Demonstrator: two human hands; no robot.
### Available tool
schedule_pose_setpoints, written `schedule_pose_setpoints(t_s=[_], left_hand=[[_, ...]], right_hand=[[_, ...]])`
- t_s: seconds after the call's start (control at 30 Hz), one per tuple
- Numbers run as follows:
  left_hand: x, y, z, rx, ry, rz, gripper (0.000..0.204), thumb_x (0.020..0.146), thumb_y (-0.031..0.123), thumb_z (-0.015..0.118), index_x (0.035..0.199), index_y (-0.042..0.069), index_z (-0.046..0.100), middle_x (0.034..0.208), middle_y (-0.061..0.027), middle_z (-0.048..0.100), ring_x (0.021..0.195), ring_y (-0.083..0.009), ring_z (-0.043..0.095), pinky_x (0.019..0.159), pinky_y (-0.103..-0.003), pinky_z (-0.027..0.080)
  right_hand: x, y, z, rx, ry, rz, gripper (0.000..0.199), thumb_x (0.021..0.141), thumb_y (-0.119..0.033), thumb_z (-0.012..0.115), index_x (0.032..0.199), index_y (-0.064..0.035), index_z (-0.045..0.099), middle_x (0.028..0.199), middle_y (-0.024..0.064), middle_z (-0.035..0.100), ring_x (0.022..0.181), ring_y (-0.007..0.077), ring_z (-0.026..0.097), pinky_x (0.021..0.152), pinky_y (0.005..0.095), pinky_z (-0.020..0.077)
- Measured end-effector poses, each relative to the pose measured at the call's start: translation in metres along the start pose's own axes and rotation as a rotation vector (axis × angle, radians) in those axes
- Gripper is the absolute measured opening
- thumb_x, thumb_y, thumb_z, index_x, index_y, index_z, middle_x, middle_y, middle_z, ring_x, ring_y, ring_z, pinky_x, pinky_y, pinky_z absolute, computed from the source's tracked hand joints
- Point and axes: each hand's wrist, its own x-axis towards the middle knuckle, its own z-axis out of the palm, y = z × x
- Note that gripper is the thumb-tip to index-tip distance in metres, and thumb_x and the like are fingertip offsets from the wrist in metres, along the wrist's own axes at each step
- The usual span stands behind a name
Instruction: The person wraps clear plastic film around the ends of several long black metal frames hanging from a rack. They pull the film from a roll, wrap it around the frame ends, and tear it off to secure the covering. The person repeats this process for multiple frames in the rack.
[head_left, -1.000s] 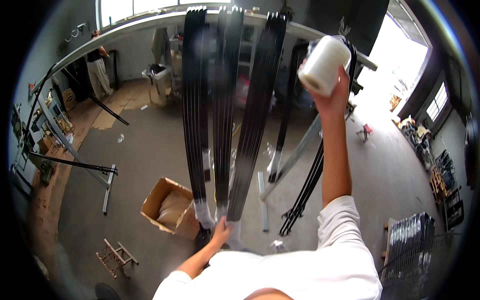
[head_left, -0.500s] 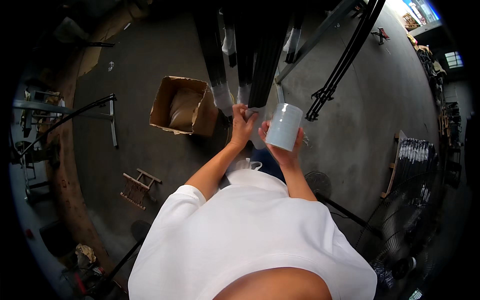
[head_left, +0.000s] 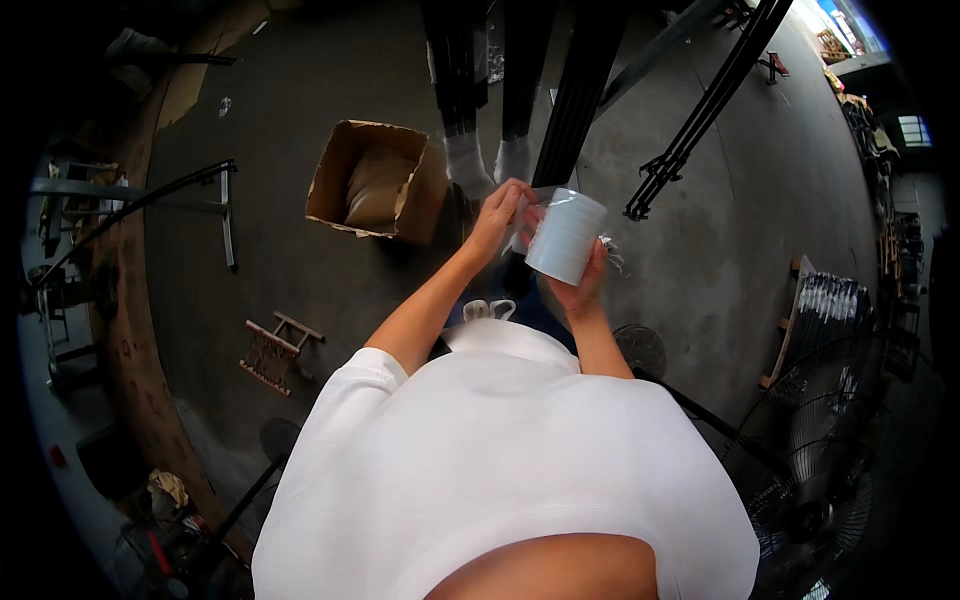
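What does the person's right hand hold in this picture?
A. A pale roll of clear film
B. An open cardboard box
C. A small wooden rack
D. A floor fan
A: the right hand grips the pale roll of clear film from below, while the left hand pinches its loose edge; the cardboard box stands apart on the floor.

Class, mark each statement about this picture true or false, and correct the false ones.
1. The right hand holds a roll of clear film. True.
2. The left hand rests on the cardboard box. False: it is at the roll's loose film edge.
3. The cardboard box is closed. False: its flaps are open, with a bag inside.
4. The person wears a white shirt. True.
5. A fan stands at the lower right. True.
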Motion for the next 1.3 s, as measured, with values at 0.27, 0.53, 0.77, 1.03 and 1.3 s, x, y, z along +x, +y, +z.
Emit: schedule_pose_setpoints(t_s=[0.27,0.53,0.77,1.03,1.3], left_hand=[[0.004,0.003,0.013,0.198,-0.104,-0.051,0.014,0.087,0.02,0.051,0.09,0.007,0.047,0.079,-0.0009,0.048,0.072,-0.0074,0.047,0.059,-0.021,0.042],[0.019,-0.025,0.02,0.221,0.11,0.054,0.014,0.092,0.022,0.044,0.088,0.009,0.042,0.075,0.0042,0.04,0.063,-0.0036,0.035,0.057,-0.019,0.032],[0.03,-0.041,0.025,0.091,0.214,0.038,0.013,0.091,0.021,0.047,0.087,0.01,0.041,0.075,0.0025,0.044,0.06,-0.0042,0.038,0.053,-0.018,0.033],[0.061,-0.055,0.019,0.123,0.188,-0.045,0.013,0.086,0.019,0.055,0.088,0.008,0.048,0.071,0.0026,0.047,0.065,-0.0054,0.045,0.054,-0.019,0.036],[0.07,-0.093,0.028,0.011,0.146,-0.141,0.009,0.089,0.016,0.05,0.089,0.007,0.053,0.077,0.0043,0.052,0.069,-0.0035,0.044,0.061,-0.019,0.037]], right_hand=[[-0.006,-0.016,-0.026,-0.197,0.163,0.011,0.065,0.075,-0.038,0.061,0.124,-0.0024,0.037,0.119,0.0112,0.048,0.11,0.0256,0.047,0.096,0.0417,0.0354],[-0.004,-0.031,-0.008,-0.407,0.32,-0.1,0.049,0.068,-0.019,0.065,0.111,-0.003,0.047,0.099,0.0059,0.054,0.092,0.0192,0.053,0.082,0.0334,0.0423],[0.0,-0.039,-0.006,-0.481,0.377,-0.126,0.05,0.065,-0.018,0.067,0.109,-0.0036,0.047,0.097,0.0056,0.054,0.09,0.0177,0.053,0.081,0.0323,0.0424],[0.005,-0.043,-0.007,-0.51,0.41,-0.143,0.049,0.064,-0.018,0.068,0.107,-0.0046,0.048,0.095,0.0047,0.054,0.089,0.0167,0.053,0.08,0.0313,0.0422],[-0.001,-0.052,-0.007,-0.543,0.442,-0.114,0.057,0.065,-0.025,0.071,0.113,-0.0077,0.044,0.101,0.0055,0.052,0.096,0.0192,0.05,0.086,0.0355,0.0416]])
